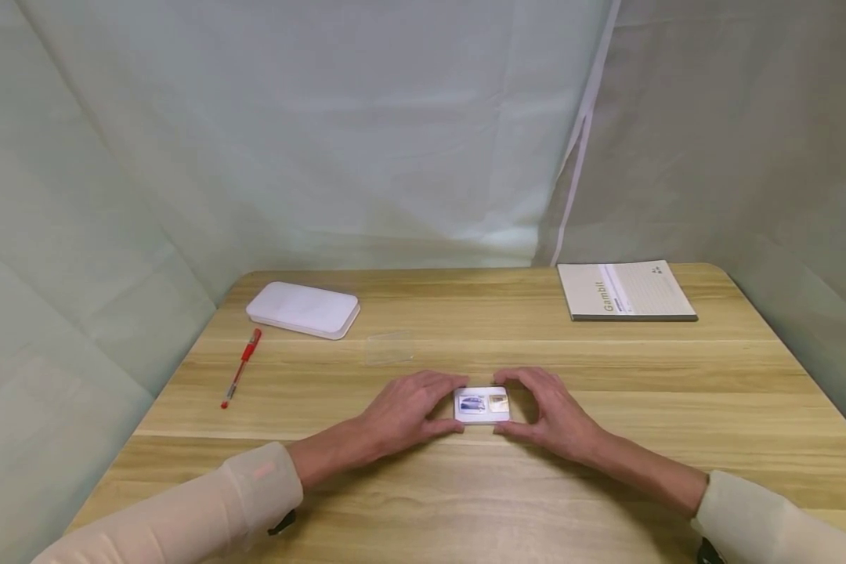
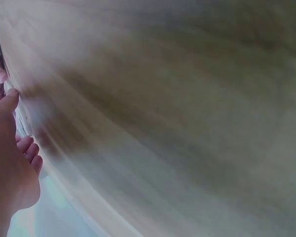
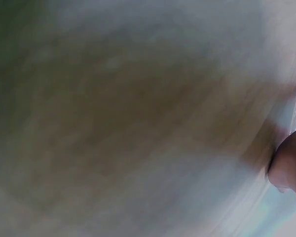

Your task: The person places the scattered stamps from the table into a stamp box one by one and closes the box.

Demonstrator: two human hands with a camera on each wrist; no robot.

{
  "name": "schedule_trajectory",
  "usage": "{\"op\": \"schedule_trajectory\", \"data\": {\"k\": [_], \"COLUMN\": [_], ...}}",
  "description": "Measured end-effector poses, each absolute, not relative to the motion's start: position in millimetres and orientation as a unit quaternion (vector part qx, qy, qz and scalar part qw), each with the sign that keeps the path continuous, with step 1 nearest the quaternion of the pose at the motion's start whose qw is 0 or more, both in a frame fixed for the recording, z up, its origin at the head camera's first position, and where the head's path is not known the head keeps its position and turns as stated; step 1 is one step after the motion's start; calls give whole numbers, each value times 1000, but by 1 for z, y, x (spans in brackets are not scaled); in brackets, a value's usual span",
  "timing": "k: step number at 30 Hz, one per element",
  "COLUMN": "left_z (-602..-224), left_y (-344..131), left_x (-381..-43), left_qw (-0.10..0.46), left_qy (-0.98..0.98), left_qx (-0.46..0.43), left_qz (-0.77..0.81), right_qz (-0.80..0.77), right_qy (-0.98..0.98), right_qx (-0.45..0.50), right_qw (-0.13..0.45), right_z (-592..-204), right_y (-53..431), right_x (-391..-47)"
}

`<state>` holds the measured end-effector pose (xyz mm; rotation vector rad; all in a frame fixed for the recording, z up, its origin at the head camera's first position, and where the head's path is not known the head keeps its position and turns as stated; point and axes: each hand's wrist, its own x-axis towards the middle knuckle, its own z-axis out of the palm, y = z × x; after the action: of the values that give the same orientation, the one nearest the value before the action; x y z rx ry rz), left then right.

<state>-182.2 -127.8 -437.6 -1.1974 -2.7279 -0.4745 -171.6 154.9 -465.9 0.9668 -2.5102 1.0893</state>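
A small flat white rectangular block (image 1: 482,418), possibly a stack of cards, lies on the wooden table between both hands. Its top bears a dark bluish picture and a gold patch. My left hand (image 1: 410,411) holds its left end, thumb at the near corner and fingers at the far one. At the right end my right hand (image 1: 555,415) grips it the same way, thumb near and index finger far. In the left wrist view the left hand (image 2: 12,158) shows at the edge; the block cannot be made out there. Only part of the right hand (image 3: 288,163) appears in the right wrist view.
Behind the left hand lies a thin clear plastic piece (image 1: 389,348). A white lidded case (image 1: 303,307) sits at the back left, with a red pen (image 1: 242,366) in front of it. A notebook (image 1: 627,291) lies at the back right. Fabric curtains (image 1: 366,141) surround the table.
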Motion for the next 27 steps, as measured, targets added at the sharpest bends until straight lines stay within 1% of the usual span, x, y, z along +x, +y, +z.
{"op": "schedule_trajectory", "data": {"k": [4,10,14,17,23,27], "left_z": [-434,-423,-419,-418,-418,-418], "left_y": [-131,-143,-156,-167,-187,-199], "left_x": [-183,-189,-195,-201,-211,-216], "left_qw": [50,42,42,56,97,114], "left_qy": [-907,-912,-914,-916,-917,-919], "left_qx": [-390,-379,-370,-365,-356,-345], "left_qz": [-151,-152,-160,-158,-151,-152], "right_qz": [374,379,360,348,340,320], "right_qy": [-863,-870,-874,-876,-879,-884], "right_qx": [322,310,321,332,334,339], "right_qw": [105,60,51,42,-10,-28], "right_z": [-460,-447,-438,-434,-426,-422], "right_y": [152,144,137,130,112,98], "right_x": [-173,-181,-188,-195,-209,-217]}}
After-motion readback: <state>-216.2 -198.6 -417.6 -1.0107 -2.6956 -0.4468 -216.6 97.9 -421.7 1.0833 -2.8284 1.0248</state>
